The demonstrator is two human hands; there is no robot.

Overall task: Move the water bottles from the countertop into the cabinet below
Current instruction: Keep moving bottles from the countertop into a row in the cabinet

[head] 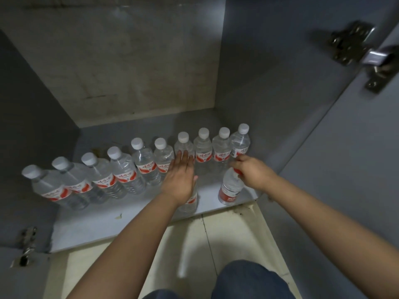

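Bottles (pixel 164 156) are lined along the cabinet floor (pixel 97 223); one front bottle (pixel 230 188) is gripped by the right hand (pixel 251 171), while the flat, open left hand (pixel 180 180) could topple neighbours.

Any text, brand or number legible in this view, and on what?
Red-and-white labels on the row of water bottles: red characters, too blurred to read.
Red label on the front bottle under the right hand: print too small to read.
Nothing else carries text.
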